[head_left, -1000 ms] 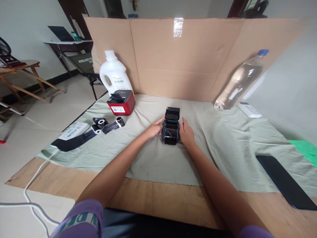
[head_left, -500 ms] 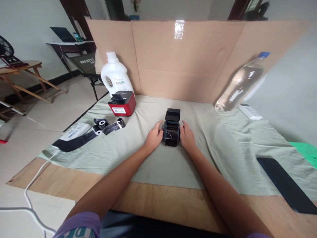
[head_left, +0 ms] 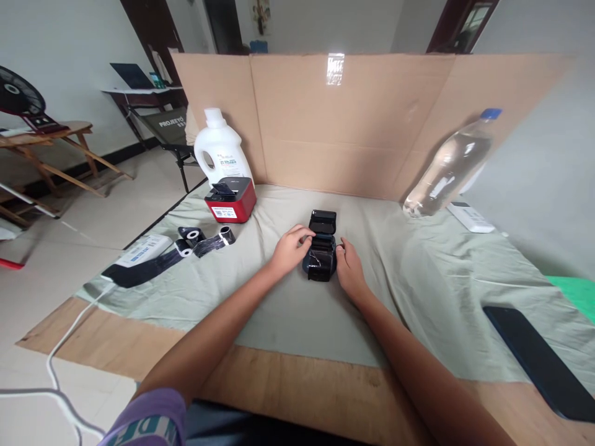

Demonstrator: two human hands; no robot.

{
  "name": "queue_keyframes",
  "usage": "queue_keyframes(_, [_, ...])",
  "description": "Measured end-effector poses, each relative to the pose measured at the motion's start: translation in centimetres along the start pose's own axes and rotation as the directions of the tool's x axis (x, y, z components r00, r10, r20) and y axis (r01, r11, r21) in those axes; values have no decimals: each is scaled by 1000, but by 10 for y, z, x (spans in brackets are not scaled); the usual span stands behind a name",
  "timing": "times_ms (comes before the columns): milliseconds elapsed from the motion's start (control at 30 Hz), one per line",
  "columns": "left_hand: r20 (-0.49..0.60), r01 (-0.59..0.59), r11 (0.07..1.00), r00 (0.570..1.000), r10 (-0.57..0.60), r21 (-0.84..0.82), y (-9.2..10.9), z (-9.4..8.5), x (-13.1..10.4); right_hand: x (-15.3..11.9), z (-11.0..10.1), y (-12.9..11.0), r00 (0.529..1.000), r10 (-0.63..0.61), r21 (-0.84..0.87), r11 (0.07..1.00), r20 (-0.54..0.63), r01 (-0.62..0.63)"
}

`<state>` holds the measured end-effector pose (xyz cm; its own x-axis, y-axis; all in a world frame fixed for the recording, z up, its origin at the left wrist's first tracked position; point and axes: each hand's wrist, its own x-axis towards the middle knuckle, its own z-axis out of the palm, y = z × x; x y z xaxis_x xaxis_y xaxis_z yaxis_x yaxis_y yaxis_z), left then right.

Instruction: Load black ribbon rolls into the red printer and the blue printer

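A small black portable printer [head_left: 321,263] lies on the cloth in front of me with its lid [head_left: 322,221] flipped up towards the back. Shiny black film shows across its front half. My left hand [head_left: 292,249] grips the printer's upper left edge, with thumb and forefinger close together over its rim near the hinge. At the opposite side my right hand [head_left: 351,266] holds the right edge, its forefinger pointing forward. Whether the left fingertips pinch anything small is too fine to see.
To the left stand a red-and-black box-shaped device [head_left: 232,201] and a white detergent jug [head_left: 223,148]. Several rolls of black ribbon [head_left: 186,248] lie near a white box [head_left: 144,249]. At right are a tilted water bottle [head_left: 449,170], a white object [head_left: 470,218] and a phone [head_left: 539,359]. Cardboard [head_left: 334,130] stands behind.
My left hand has moved from the printer's left side up and over its upper left edge. My right hand keeps to the right side. The view has tilted up slightly.
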<state>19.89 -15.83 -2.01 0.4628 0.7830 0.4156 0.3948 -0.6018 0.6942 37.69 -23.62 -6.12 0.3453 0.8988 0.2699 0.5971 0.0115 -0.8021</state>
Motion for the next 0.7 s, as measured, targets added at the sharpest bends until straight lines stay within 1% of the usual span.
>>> queue_keyframes(33, [92, -18, 999, 996, 13, 50, 4, -4, 13, 0, 0, 0, 1000, 5, 6, 1000, 0, -5])
queue_keyframes(67, [202, -30, 993, 979, 7, 111, 9, -7, 26, 1, 0, 0, 1000, 11, 11, 1000, 0, -11])
queue_keyframes(100, [308, -48, 984, 951, -8, 174, 14, -8, 38, 1, -1, 1, 1000, 18, 16, 1000, -1, -18])
queue_keyframes(167, [441, -62, 961, 895, -66, 270, 27, -7, 59, 2, -1, 2, 999, 34, 29, 999, 1, -34])
queue_keyframes(233, [490, -20, 947, 859, -148, 320, 39, -2, 73, 2, -1, 3, 999, 40, 39, 998, 8, -40])
queue_keyframes(300, [495, 23, 940, 846, -199, 339, 47, 2, 79, 2, -2, 3, 999, 30, 44, 999, 11, -31])
queue_keyframes(333, [489, 28, 942, 849, -198, 333, 49, 2, 79, 2, -2, 3, 1000, 24, 46, 999, 9, -24])
queue_keyframes(400, [464, 15, 955, 872, -157, 295, 50, -3, 76, 1, -2, 2, 1000, 18, 51, 999, 2, -18])
queue_keyframes(467, [411, 12, 978, 906, -98, 207, 45, -17, 70, 2, -2, 3, 1000, 16, 51, 999, -1, -16])
queue_keyframes(500, [365, 29, 989, 928, -79, 142, 42, -26, 65, 2, -1, 4, 1000, 16, 51, 999, -1, -16])
queue_keyframes(567, [232, 98, 995, 969, -89, -27, 34, -46, 52, 4, 0, 6, 1000, 12, 48, 999, 1, -12])
queue_keyframes(600, [153, 132, 983, 982, -112, -126, 29, -57, 43, 4, 0, 7, 1000, 7, 48, 999, -1, -7])
queue_keyframes(633, [73, 157, 963, 987, -144, -219, 24, -68, 32, 5, 1, 8, 1000, 4, 48, 999, -7, -4])
queue_keyframes(700, [-77, 186, 922, 972, -224, -339, 12, -91, 4, 5, 1, 9, 1000, 2, 40, 999, -21, -1])
